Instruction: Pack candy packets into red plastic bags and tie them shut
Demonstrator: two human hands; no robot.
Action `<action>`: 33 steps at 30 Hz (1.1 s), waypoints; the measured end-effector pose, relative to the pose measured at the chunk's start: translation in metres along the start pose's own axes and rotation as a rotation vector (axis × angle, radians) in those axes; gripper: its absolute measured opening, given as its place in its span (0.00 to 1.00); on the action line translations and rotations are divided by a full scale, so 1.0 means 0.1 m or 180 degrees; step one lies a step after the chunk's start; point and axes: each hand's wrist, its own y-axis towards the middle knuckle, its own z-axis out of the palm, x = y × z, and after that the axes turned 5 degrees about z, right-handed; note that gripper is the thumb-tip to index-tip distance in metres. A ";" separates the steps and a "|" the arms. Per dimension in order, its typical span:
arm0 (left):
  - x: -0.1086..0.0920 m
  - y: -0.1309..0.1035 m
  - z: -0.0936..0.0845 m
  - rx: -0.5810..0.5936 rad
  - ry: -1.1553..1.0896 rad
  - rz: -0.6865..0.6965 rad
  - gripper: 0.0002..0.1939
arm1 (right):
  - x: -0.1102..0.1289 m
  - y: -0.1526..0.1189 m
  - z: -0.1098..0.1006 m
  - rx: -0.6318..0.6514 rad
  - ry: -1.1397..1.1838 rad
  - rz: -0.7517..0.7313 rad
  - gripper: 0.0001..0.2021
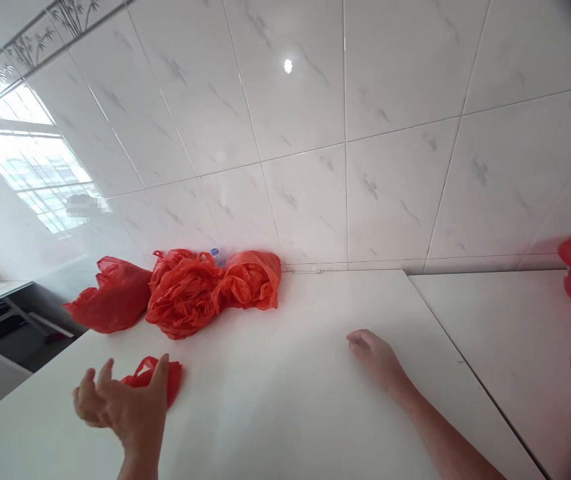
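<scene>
L hand open nr small red bag; R hand loosely curled, can't tell if closed.

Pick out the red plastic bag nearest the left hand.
The small, crumpled red plastic bag partly hidden behind the left hand; the bulkier red plastic bags sit nearer the white tiled wall.

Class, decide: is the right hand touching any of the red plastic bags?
Apart. The head view shows white tabletop between the right hand and the nearest red plastic bag.
</scene>
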 end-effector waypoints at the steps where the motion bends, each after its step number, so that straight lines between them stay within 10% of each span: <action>1: -0.07 -0.02 0.04 -0.0157 0.0095 0.0236 0.40 | 0.00 0.00 0.00 -0.0004 -0.0022 -0.0019 0.12; 3: -0.23 -0.06 0.15 -0.0168 0.0044 0.0700 0.28 | 0.00 0.00 0.01 -0.0008 -0.0080 -0.0073 0.11; 7: -0.55 -0.10 0.55 0.1105 -0.0762 0.1064 0.15 | 0.00 -0.01 0.01 0.0009 -0.0102 -0.0172 0.11; 11: -0.79 -0.10 1.04 0.2140 -0.1345 0.0361 0.23 | 0.01 -0.02 -0.01 0.0004 0.0014 -0.0227 0.10; 17: -0.96 0.00 1.50 0.2662 -0.1587 -0.0518 0.30 | 0.04 0.00 -0.09 -0.0001 0.0263 -0.0215 0.10; 24: -1.11 -0.16 1.15 0.1549 -0.1398 -0.0101 0.31 | 0.03 0.02 -0.06 -0.0024 0.0324 -0.0222 0.09; 29: -1.16 -0.56 0.89 0.0838 -0.1253 0.1293 0.32 | 0.04 0.01 -0.02 -0.0063 0.0286 -0.0261 0.10; 33: -1.29 -0.99 0.78 0.1209 -0.1584 0.2639 0.30 | 0.03 0.02 -0.06 0.0236 0.0493 -0.0300 0.15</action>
